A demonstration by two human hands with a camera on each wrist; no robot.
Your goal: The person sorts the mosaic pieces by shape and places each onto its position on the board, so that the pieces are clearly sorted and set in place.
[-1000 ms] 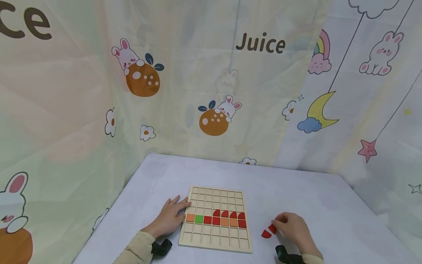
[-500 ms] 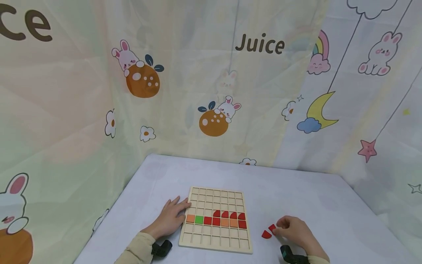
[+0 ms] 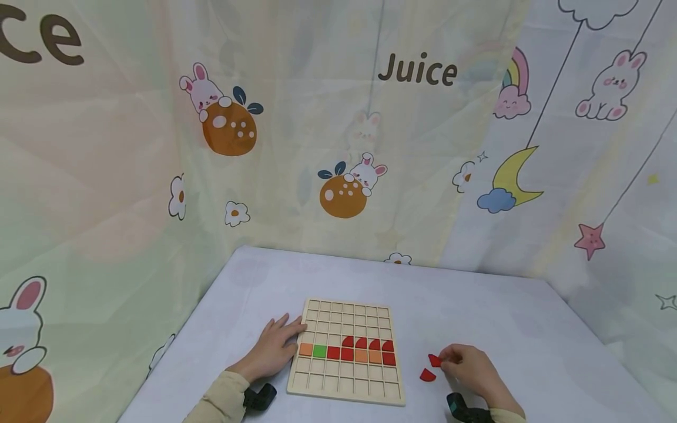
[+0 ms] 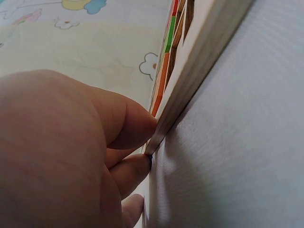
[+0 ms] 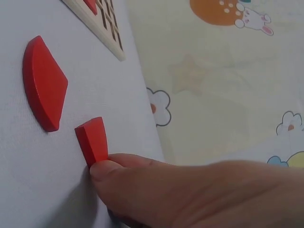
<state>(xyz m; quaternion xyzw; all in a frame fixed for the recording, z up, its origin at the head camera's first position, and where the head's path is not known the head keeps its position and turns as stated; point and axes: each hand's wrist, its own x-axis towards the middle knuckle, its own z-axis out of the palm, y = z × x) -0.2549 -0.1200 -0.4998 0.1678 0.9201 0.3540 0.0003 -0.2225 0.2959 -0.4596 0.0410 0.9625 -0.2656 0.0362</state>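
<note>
My right hand point(image 3: 471, 369) pinches a red quarter-circle block point(image 5: 93, 138) between thumb and forefinger, low over the table to the right of the board. Part of that block is hidden by the fingertips. Close by lies a second red quarter-circle block point(image 5: 45, 88), flat and apart from the hand. The pale wooden grid board point(image 3: 344, 385) carries a row of orange, green and red squares, with several red quarter-circles in the row above toward the right. My left hand point(image 3: 271, 349) rests at the board's left edge, fingers extended, thumb and fingertips touching the rim in the left wrist view.
A white cloth covers the table point(image 3: 476, 305). Behind it and to the sides hang printed curtains point(image 3: 285, 106) with rabbits, oranges and flowers. Dark wrist devices, such as the left one point(image 3: 259, 397), sit below both hands.
The red block in my right fingers has turned and shifted slightly away from the loose one. My right hand has moved a little to the right. The left hand and board stay put.
</note>
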